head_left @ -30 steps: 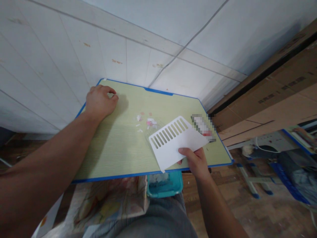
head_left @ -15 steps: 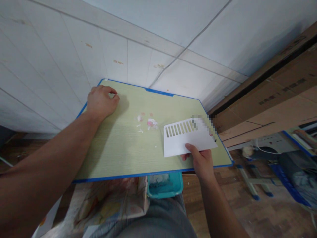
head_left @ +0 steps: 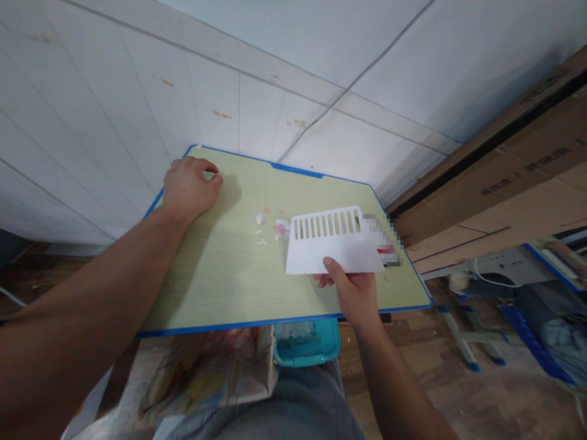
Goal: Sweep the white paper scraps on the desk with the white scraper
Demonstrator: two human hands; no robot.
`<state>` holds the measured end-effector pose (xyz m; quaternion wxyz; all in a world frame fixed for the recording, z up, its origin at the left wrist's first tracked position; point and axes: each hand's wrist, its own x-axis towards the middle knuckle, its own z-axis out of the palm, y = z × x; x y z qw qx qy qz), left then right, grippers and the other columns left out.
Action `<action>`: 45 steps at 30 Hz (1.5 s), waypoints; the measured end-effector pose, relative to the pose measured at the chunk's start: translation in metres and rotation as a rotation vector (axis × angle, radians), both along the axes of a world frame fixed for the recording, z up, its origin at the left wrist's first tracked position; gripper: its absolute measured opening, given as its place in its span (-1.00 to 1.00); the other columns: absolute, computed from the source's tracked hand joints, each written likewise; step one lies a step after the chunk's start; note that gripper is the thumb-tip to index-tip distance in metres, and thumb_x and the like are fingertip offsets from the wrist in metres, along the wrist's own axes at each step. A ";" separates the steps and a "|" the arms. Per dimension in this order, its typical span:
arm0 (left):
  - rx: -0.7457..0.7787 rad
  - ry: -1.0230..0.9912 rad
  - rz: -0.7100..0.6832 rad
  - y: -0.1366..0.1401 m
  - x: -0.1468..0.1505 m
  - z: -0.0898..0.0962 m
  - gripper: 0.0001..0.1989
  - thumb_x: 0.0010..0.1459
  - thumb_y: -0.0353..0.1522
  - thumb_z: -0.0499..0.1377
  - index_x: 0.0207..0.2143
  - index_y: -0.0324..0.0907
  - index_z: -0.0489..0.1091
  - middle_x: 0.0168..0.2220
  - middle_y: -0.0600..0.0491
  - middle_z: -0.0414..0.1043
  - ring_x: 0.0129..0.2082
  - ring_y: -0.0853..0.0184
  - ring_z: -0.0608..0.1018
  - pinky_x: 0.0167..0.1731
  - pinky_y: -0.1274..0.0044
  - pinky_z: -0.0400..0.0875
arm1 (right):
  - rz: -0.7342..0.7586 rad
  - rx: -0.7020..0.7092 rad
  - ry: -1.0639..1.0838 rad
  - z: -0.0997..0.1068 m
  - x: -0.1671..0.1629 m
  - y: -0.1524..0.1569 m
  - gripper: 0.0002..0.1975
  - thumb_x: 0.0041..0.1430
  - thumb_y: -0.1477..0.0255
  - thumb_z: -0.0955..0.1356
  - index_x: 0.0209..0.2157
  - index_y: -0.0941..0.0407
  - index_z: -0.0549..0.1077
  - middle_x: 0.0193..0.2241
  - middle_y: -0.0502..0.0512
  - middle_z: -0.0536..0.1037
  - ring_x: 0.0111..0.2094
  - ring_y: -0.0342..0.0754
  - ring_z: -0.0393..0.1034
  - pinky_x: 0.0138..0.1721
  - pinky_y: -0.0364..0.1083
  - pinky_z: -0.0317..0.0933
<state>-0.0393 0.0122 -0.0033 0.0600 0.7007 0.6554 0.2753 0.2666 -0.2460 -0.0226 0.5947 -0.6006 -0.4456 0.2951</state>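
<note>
My right hand [head_left: 355, 293] pinches a flat white slotted card [head_left: 316, 253] at its near edge, thumb on top and fingers underneath. A row of long slots runs along the card's far side. The card is held over the right half of the pale green tabletop [head_left: 220, 275] and partly covers a blurred-out object behind it. Left of the card lie small white and pink paper scraps [head_left: 279, 228]. My left hand [head_left: 192, 186] rests near the table's far left corner, fingers loosely curled and thumb apart, with nothing visible in it.
A teal bin [head_left: 307, 351] stands below the table's front edge, beside a patterned bag [head_left: 220, 366]. Large cardboard boxes [head_left: 495, 183] lean at the right. A white wall [head_left: 257, 110] with a grey cable [head_left: 358, 85] is behind the table.
My right hand has moved the slotted card to the left and slightly away from me, nearer the scraps. The blurred-out object at the right shows more. My left hand has stayed put.
</note>
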 end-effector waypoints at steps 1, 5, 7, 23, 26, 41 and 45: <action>-0.003 -0.009 -0.002 -0.001 0.000 0.000 -0.42 0.50 -0.18 0.07 0.27 -0.27 0.72 0.37 -0.33 0.65 0.44 -0.15 0.53 0.57 0.08 0.36 | 0.018 0.003 0.001 0.000 -0.003 -0.002 -0.58 0.36 0.03 0.67 -0.38 0.03 0.66 -0.54 0.09 0.73 -0.55 0.06 0.63 -0.43 -0.01 0.60; -0.028 -0.030 -0.013 -0.004 -0.001 0.003 -0.45 0.52 -0.11 0.09 0.29 -0.13 0.71 0.37 -0.20 0.66 0.42 -0.11 0.50 0.57 0.12 0.33 | -0.024 0.090 -0.032 0.008 -0.013 -0.017 -0.55 0.40 0.01 0.65 -0.39 0.04 0.65 -0.55 0.06 0.70 -0.55 0.05 0.61 -0.40 0.02 0.64; -0.044 -0.022 -0.019 -0.006 -0.001 0.005 -0.42 0.55 -0.13 0.06 0.31 -0.22 0.70 0.40 -0.24 0.64 0.41 -0.06 0.50 0.59 0.14 0.31 | -0.158 0.147 -0.055 0.012 -0.015 -0.024 -0.58 0.39 0.06 0.66 -0.38 0.05 0.66 -0.54 0.07 0.72 -0.51 0.08 0.68 -0.34 0.04 0.68; -0.031 -0.021 -0.007 -0.011 0.006 0.010 -0.48 0.57 -0.25 0.10 0.30 -0.33 0.70 0.43 -0.31 0.63 0.40 -0.09 0.53 0.58 0.05 0.34 | -0.165 -0.079 -0.107 -0.017 -0.022 -0.059 -0.53 0.47 -0.01 0.63 -0.36 0.06 0.77 -0.45 0.19 0.81 -0.39 0.20 0.79 -0.22 0.12 0.78; -0.038 -0.002 -0.003 -0.009 0.006 0.010 -0.46 0.56 -0.24 0.09 0.31 -0.34 0.70 0.42 -0.32 0.63 0.41 -0.07 0.53 0.59 0.10 0.33 | -0.080 -0.096 -0.106 -0.017 -0.015 -0.057 -0.52 0.48 -0.02 0.64 -0.38 0.05 0.76 -0.46 0.18 0.80 -0.39 0.20 0.79 -0.21 0.12 0.78; -0.030 -0.011 0.010 -0.008 0.006 0.009 -0.42 0.52 -0.20 0.07 0.28 -0.31 0.71 0.39 -0.32 0.63 0.42 -0.08 0.53 0.58 0.13 0.34 | 0.045 -0.165 -0.019 0.005 -0.044 -0.072 -0.57 0.55 0.09 0.59 -0.40 0.00 0.71 -0.49 0.09 0.76 -0.41 0.12 0.75 -0.23 0.03 0.72; -0.034 -0.017 0.010 -0.009 0.007 0.009 -0.42 0.51 -0.21 0.07 0.28 -0.32 0.71 0.40 -0.33 0.63 0.43 -0.09 0.53 0.59 0.14 0.32 | 0.029 -0.175 0.016 0.010 -0.048 -0.071 -0.62 0.52 0.12 0.60 -0.37 0.02 0.72 -0.48 0.09 0.76 -0.41 0.11 0.74 -0.23 0.03 0.70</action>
